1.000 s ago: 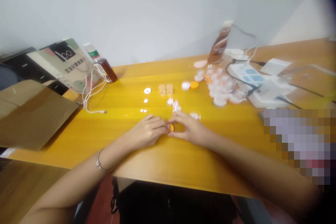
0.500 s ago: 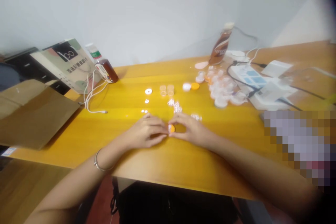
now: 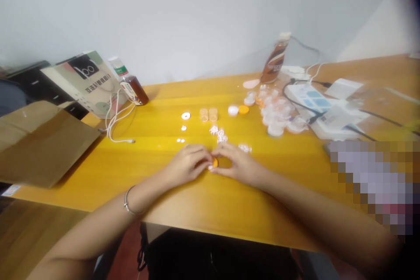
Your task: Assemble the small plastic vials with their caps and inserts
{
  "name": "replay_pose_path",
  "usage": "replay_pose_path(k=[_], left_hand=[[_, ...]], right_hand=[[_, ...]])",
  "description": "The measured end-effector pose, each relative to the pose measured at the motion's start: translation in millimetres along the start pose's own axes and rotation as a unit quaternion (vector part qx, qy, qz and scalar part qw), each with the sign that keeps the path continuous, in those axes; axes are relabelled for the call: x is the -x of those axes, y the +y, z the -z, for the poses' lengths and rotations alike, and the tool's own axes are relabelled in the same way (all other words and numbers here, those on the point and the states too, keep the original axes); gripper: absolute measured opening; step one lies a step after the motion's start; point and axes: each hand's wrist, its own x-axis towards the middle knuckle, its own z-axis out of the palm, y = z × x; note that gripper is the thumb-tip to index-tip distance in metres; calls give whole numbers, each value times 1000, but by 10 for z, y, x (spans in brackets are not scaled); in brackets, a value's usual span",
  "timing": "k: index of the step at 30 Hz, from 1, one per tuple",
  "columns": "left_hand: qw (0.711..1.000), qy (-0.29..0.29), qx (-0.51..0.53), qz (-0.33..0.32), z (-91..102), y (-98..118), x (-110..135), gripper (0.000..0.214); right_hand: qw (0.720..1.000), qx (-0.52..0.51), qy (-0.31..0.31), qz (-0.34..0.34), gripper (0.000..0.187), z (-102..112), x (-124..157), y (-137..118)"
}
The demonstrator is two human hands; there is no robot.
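Note:
My right hand [image 3: 241,164] pinches a small round orange piece, like a cap, with white on its left side [image 3: 215,162], just above the table. The fingers of my left hand [image 3: 190,162] are closed against that white side; whether they grip a separate small part is hidden. Beyond the hands lie small white openwork pieces [image 3: 222,135] and another white cluster [image 3: 245,148]. Two clear cylinders [image 3: 208,115] stand side by side behind them. To their left are a white ring [image 3: 186,116], a smaller white piece [image 3: 183,128] and two tiny white discs [image 3: 180,141].
A white and an orange cap [image 3: 243,110] sit near a heap of clear and white plastic parts [image 3: 277,113]. Behind stands a brown drink bottle [image 3: 274,61]; cables cross a white power strip [image 3: 315,100]. On the left are a paper bag [image 3: 46,140], a box [image 3: 88,78] and an amber bottle [image 3: 134,89].
My left hand has shifted slightly right, its fingers now closer together against the orange piece. My right hand stays nearly in place, and the white side of the piece shows less.

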Motion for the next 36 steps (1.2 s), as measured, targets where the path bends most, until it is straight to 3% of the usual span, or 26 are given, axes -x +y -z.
replay_pose_path(k=[6, 11, 14, 26, 33, 36], left_hand=[[997, 65, -46, -26, 41, 12, 5, 9], [995, 98, 22, -20, 78, 4, 2, 12], [992, 115, 52, 5, 109, -10, 6, 13], [979, 74, 162, 101, 65, -57, 4, 15], [989, 106, 76, 64, 78, 13, -16, 13], [988, 119, 48, 84, 38, 38, -16, 15]], right_hand=[[982, -177, 5, -58, 22, -44, -9, -32], [947, -302, 23, -110, 30, -89, -16, -24], [939, -318, 26, -130, 31, -82, -12, -19], [934, -331, 34, -128, 30, -70, -21, -23], [933, -321, 76, -146, 28, -83, -25, -70], [932, -321, 96, -141, 24, -112, -17, -89]])
